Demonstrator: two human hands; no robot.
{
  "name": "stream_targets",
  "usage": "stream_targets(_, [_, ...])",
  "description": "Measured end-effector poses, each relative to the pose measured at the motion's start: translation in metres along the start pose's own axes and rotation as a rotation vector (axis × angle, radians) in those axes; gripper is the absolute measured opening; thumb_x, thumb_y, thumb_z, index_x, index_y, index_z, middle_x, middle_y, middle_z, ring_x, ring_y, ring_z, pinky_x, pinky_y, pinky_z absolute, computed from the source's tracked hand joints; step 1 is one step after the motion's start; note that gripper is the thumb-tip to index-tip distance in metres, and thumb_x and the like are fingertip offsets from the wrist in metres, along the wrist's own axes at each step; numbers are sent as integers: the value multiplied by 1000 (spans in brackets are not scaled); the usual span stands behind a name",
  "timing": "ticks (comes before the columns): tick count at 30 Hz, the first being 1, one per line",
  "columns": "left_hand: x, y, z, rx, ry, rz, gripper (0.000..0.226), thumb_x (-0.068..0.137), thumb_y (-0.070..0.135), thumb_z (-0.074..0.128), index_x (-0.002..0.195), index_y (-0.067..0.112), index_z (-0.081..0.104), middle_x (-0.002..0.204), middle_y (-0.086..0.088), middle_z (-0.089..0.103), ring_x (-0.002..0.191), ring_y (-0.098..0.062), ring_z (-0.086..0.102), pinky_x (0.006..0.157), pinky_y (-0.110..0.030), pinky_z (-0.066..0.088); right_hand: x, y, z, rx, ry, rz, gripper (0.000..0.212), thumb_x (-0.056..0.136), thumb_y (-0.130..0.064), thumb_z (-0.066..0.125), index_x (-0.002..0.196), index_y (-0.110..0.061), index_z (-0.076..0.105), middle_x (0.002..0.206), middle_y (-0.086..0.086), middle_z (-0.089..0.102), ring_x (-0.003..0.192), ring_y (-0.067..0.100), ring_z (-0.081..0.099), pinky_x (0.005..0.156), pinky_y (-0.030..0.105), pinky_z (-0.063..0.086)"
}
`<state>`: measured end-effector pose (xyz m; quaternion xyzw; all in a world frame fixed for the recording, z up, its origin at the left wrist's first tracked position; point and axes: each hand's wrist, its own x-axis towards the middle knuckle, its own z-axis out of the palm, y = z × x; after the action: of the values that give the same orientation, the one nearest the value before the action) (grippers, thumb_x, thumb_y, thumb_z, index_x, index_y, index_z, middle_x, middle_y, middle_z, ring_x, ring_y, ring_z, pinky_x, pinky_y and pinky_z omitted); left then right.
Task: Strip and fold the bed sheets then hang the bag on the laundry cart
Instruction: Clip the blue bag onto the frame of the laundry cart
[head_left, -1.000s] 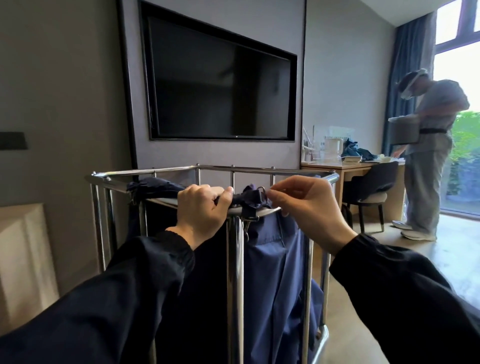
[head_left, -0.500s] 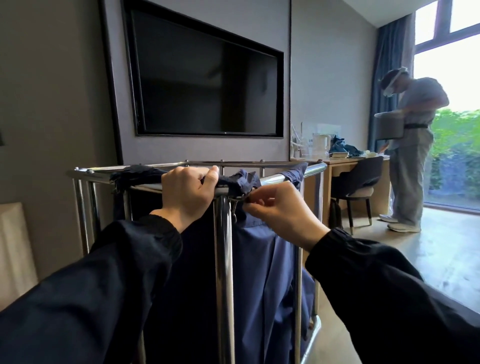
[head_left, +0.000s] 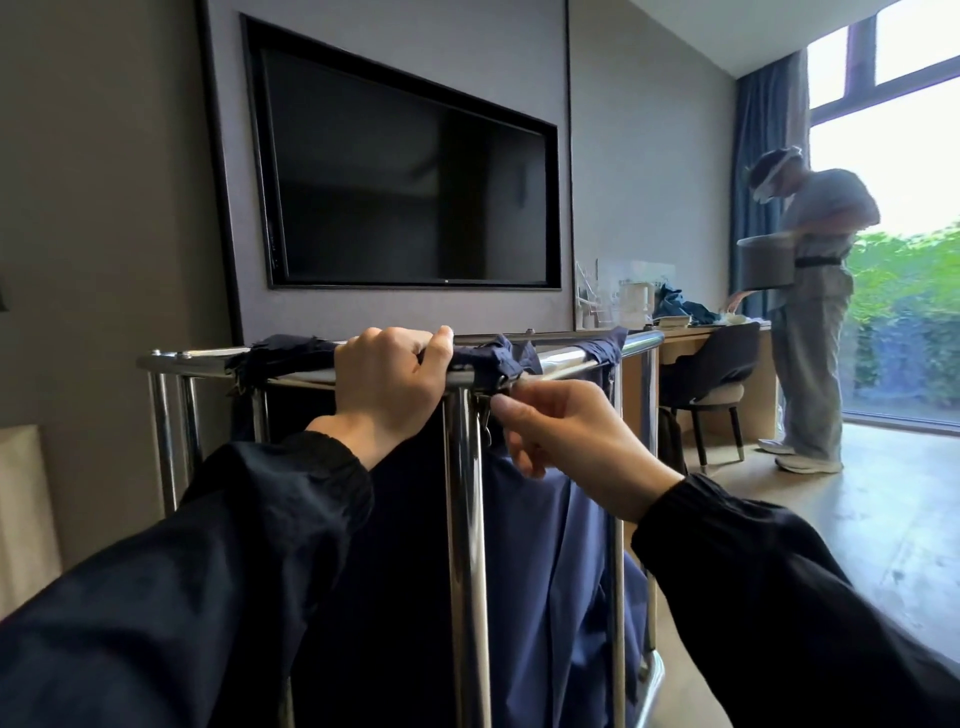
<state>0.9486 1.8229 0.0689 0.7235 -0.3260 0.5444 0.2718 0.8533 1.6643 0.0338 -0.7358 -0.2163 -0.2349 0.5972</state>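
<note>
— Chrome was everywhere in front of the person: the laundry cart (head_left: 467, 519) stood between them and the wall with the dark television (head_left: 410, 176). Where was the bag?

— The blue bag (head_left: 545, 561) hung inside the cart frame, its top edge wrapped over the top rail.

— And the hands?

— The left hand (head_left: 389, 384) was closed around the rail and the bag cloth, fingers curled tight together. The right hand (head_left: 566, 441) was just under the rail beside the upright post, thumb and forefinger pinching a small metal clip at the bag edge. The post hid part of that clip.

— Anything else around?

— Another person (head_left: 810, 312) stood by the window, well apart, holding a grey container (head_left: 766, 262). Near them was a desk (head_left: 691, 343) with a kettle (head_left: 636, 304) and a dark chair (head_left: 711, 374).
</note>
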Motion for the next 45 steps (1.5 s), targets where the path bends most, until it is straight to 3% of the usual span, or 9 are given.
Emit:
stream_targets(7, [1,11,0,-13,5,27,55,89,46,28,41,19,25,36,6,26,37,-15,34,48,-25,20,-5,-4,-15,15,130,-3,3,78,-6,73,77,-8,72,53,-3,56,45,10,36,43,21,31])
stream_targets(14, [1,18,2,-11,49,30,53,90,39,30,41,21,20,35,10,21,35,-9,28,51,-25,19,-9,-7,-22,-7,12,79,21,78,-8,73,86,10,65,63,8,54,46,12,39,45,23,32])
stream_targets(19, [0,20,3,-20,59,31,53,90,39,30,40,22,20,35,11,21,35,-7,28,48,-24,18,-18,-7,-21,19,-30,111,16,80,-7,71,77,-6,56,56,3,51,46,15,37,45,23,30])
stream_targets(26, [1,21,3,-38,51,16,54,90,37,34,39,22,23,35,11,24,36,-10,30,52,-26,23,-20,-13,-19,92,17,151,23,82,-2,66,95,15,58,59,9,42,44,11,26,50,29,16])
stream_targets(31, [0,22,3,-32,40,5,54,91,36,34,39,21,25,36,10,27,37,-8,32,52,-26,23,-24,-20,-12,181,-4,147,20,88,-13,58,94,6,55,58,13,51,47,23,50,46,30,41])
stream_targets(34, [0,22,3,-16,44,0,54,91,33,37,40,21,24,36,10,26,37,-7,31,53,-26,22,-30,-20,-12,-17,128,19,7,93,0,53,100,1,52,65,18,66,53,31,63,50,33,53])
stream_targets(38, [0,24,3,-16,44,-10,54,91,32,38,40,22,23,37,12,24,37,-6,29,53,-27,19,-32,-19,-31,-740,244,-562,32,84,5,63,98,-20,49,83,-5,66,73,8,61,64,26,50])
stream_targets(42, [-1,24,1,-30,44,-8,53,91,32,37,40,23,26,37,11,26,37,-5,30,49,-25,18,-14,-33,-61,-1399,8,-896,70,68,15,63,123,-28,52,131,13,46,115,30,49,90,41,42])
stream_targets(45, [-1,25,1,-11,47,-16,52,90,33,37,40,23,28,38,11,29,40,-5,32,54,-27,20,2,-48,-72,-1588,-262,-1086,49,83,-3,51,126,-27,51,137,16,47,122,32,46,91,45,39])
